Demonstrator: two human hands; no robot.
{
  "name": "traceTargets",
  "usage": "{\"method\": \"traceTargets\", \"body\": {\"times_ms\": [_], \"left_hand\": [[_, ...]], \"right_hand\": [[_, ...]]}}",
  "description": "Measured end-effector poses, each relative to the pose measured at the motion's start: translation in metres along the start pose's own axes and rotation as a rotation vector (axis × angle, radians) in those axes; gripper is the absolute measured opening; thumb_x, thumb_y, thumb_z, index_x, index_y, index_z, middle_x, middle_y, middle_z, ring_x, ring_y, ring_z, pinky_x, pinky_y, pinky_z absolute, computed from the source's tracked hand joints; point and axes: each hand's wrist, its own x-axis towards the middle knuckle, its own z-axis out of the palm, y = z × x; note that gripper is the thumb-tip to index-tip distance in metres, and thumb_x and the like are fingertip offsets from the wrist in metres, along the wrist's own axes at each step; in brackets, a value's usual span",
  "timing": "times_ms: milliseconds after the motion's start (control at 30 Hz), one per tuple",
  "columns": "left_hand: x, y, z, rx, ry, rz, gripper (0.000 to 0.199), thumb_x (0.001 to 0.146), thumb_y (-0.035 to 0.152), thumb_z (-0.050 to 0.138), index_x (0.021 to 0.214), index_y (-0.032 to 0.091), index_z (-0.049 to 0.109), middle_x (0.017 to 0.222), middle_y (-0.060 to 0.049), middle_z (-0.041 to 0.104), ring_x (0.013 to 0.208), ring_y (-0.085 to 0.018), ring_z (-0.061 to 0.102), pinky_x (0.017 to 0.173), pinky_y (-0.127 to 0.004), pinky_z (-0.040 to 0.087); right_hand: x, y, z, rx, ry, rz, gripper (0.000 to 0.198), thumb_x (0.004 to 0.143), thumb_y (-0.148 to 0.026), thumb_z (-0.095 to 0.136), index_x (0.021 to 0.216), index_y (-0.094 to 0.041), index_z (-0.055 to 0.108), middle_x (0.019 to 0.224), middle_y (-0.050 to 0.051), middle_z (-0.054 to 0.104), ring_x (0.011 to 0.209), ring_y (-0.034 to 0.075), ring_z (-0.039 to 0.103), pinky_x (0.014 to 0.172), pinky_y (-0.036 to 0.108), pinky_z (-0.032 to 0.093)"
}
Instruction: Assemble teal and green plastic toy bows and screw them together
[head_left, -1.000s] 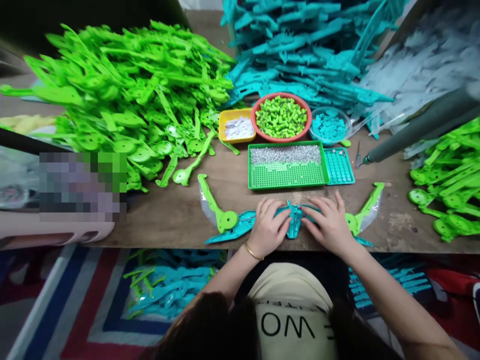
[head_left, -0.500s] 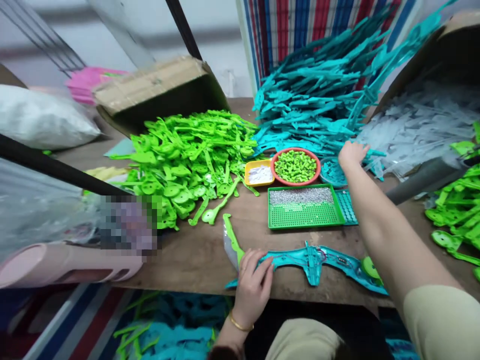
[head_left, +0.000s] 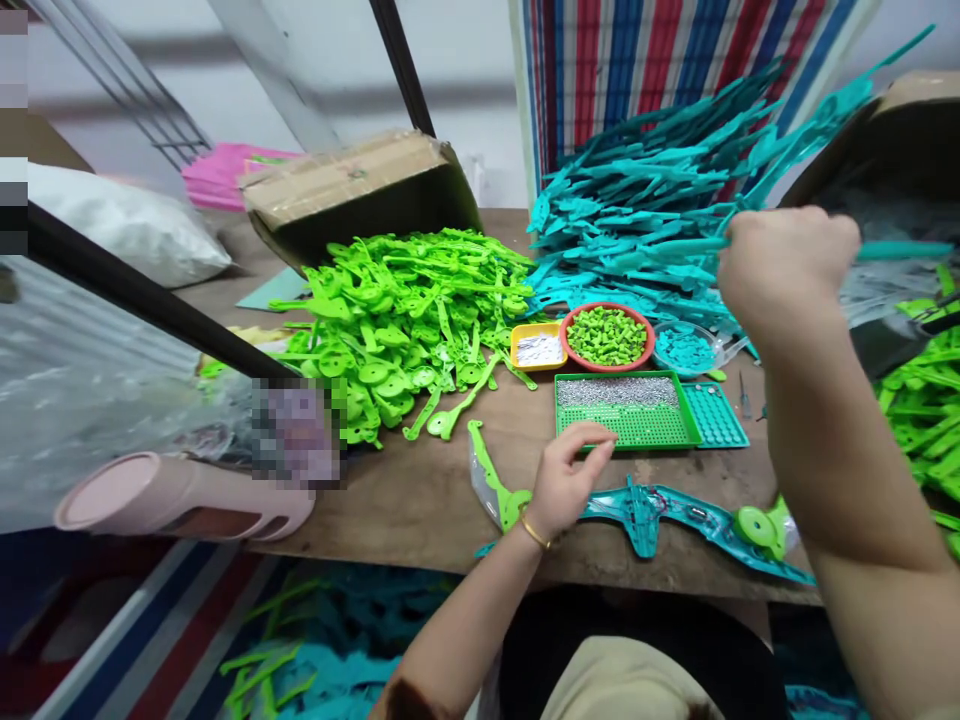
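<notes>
My right hand [head_left: 791, 255] is raised at the right, closed around a long teal plastic shell [head_left: 904, 250] that sticks out on both sides of the fist. My left hand [head_left: 568, 475] hovers over the left part of a teal bow-shaped shell [head_left: 641, 515] lying on the table. Its fingers are bent, thumb and forefinger apart, with nothing visible between them. Inside the lying shell are thin wires and a small dark part. A green disc piece [head_left: 759, 527] sits at its right end, and a green arm with a clear blade [head_left: 487, 475] at its left end.
Behind stand a green tray of small screws [head_left: 628, 437], a red bowl of green pieces [head_left: 607, 338], a yellow dish [head_left: 538, 347] and a clear bowl of teal bits [head_left: 685, 350]. Piles of green parts [head_left: 405, 320] and teal shells [head_left: 600, 215] rise farther back.
My right hand has lifted from beside the teal pile, bringing up a teal shell. My left hand has come off the lying shell's left end and moved right and up.
</notes>
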Motion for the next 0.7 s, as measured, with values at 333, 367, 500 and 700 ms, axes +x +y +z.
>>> {"method": "traceTargets", "body": {"times_ms": [333,367,500,700], "left_hand": [[0.037,0.004,-0.012,-0.77,0.418,-0.246,0.037,0.079,0.038,0.072,0.11,0.021,0.06,0.07,0.003,0.059,0.066,-0.013,0.061,0.067,-0.027,0.051],[0.034,0.005,-0.02,-0.81,0.441,-0.273,0.033,0.079,0.036,0.071,0.107,0.021,0.06,0.066,0.005,0.055,0.061,-0.011,0.057,0.062,-0.026,0.05],[0.019,0.004,-0.042,-0.908,0.434,-0.361,0.027,0.081,0.038,0.068,0.097,0.018,0.059,0.062,0.005,0.049,0.054,-0.009,0.05,0.052,-0.023,0.044],[0.012,-0.005,-0.044,-0.774,0.523,-0.335,0.032,0.08,0.04,0.07,0.1,0.019,0.058,0.063,0.004,0.053,0.055,-0.01,0.053,0.053,-0.021,0.043]], "right_hand": [[-0.147,-0.048,0.045,0.438,-0.529,-0.275,0.03,0.095,-0.038,0.046,0.098,-0.022,0.071,0.099,0.006,0.072,0.088,0.019,0.065,0.077,0.035,0.053],[-0.127,-0.034,0.061,0.289,-0.384,-0.114,0.033,0.096,-0.036,0.042,0.104,-0.02,0.07,0.104,0.009,0.071,0.092,0.021,0.065,0.081,0.036,0.051],[-0.058,0.021,0.128,-0.164,-0.483,0.044,0.039,0.09,-0.016,0.042,0.122,-0.017,0.064,0.128,0.016,0.061,0.116,0.029,0.057,0.096,0.042,0.046],[-0.054,0.048,0.176,-0.244,-0.57,0.058,0.034,0.088,-0.024,0.048,0.116,-0.015,0.066,0.125,0.018,0.059,0.117,0.031,0.056,0.099,0.042,0.043]]}}
